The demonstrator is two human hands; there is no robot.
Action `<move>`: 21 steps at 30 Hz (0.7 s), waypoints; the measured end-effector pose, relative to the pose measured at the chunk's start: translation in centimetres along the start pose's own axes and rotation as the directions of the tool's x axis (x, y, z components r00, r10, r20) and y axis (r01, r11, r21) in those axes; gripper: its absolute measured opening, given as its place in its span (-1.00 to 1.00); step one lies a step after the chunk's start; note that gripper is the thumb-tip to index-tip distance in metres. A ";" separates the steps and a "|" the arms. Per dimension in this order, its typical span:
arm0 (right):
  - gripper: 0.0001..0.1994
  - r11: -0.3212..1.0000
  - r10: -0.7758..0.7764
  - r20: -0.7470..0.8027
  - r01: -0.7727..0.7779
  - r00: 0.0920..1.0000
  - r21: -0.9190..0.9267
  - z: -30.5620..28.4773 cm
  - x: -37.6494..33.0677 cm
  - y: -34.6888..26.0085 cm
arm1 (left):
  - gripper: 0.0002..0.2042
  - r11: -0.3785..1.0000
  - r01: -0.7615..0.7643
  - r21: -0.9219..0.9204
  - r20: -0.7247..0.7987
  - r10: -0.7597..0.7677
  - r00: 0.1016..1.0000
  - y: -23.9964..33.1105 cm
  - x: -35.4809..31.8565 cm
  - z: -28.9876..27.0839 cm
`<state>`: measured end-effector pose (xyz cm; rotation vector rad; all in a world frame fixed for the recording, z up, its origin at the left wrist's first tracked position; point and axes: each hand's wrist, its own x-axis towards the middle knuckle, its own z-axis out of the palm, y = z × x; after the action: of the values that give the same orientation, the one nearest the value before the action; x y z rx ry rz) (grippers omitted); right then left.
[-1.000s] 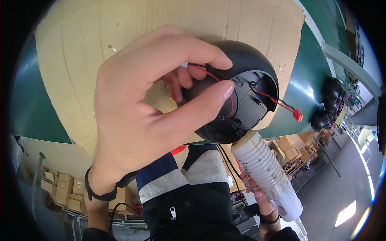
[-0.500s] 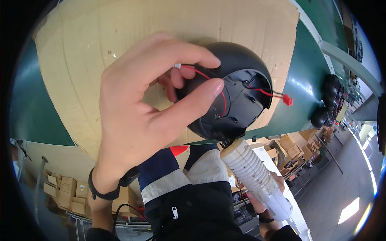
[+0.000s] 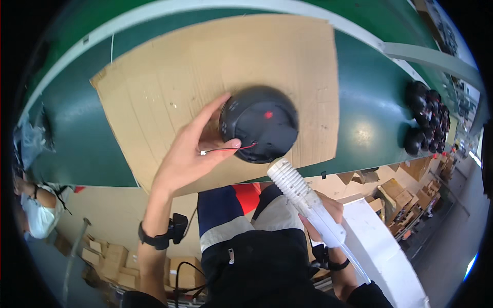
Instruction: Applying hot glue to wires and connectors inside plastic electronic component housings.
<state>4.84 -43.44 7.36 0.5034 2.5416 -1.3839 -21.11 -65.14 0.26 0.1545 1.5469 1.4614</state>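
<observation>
A black, bowl-shaped plastic housing (image 3: 259,120) rests on a cardboard sheet, its inner side partly facing me. My left hand (image 3: 192,146) grips its left side, the fingers behind the wall and the thumb by the near rim. A thin red and black wire (image 3: 221,149) with a small white plug runs past that thumb. A red connector (image 3: 268,115) shows over the housing. My right hand (image 3: 328,215) is wrapped round a white ribbed cylindrical tool (image 3: 305,197), which partly hides its fingers. The tool's upper end is close to the housing's near rim; I cannot tell if they touch.
The cardboard sheet (image 3: 169,66) lies on a green worktable (image 3: 364,118). Several black housings (image 3: 423,118) are grouped at the table's right. A clear plastic bag (image 3: 33,138) lies far left, near another person's arm (image 3: 45,197). Cardboard boxes (image 3: 110,262) stand below the table, beside a white surface (image 3: 380,246) at right.
My left hand has moved down from above the housing to grip its left side. The view has pulled back. The tool's end remains by the housing's near rim.
</observation>
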 end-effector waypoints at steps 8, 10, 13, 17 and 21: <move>-0.69 0.805 0.293 -0.271 -0.084 0.917 0.588 -1.9 -4.2 2.5 | -0.27 0.975 -0.086 0.203 -0.058 0.100 0.993 -2.1 0.2 0.2; -0.66 0.581 0.428 -0.351 0.045 0.833 0.813 -2.4 -5.4 3.3 | -0.27 0.983 -0.071 0.170 -0.020 0.075 0.997 -1.1 0.2 1.5; -0.63 0.578 0.454 -0.454 0.134 0.767 0.805 -4.9 -8.2 4.8 | -0.26 0.986 -0.016 0.165 0.081 0.003 0.997 1.4 1.9 5.2; -0.61 0.531 0.508 -0.530 0.237 0.679 0.813 -8.0 -12.3 7.6 | -0.30 0.972 -0.057 0.227 0.177 0.016 0.984 2.6 8.9 16.7; -0.57 0.579 0.546 -0.585 0.235 0.599 0.781 -9.0 -16.5 9.6 | -0.25 0.988 -0.053 0.147 0.306 0.006 0.952 1.3 17.0 31.1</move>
<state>23.64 -34.30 10.35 1.8858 1.9463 -2.6712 -9.26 -31.85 -2.04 0.4747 1.4050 1.2719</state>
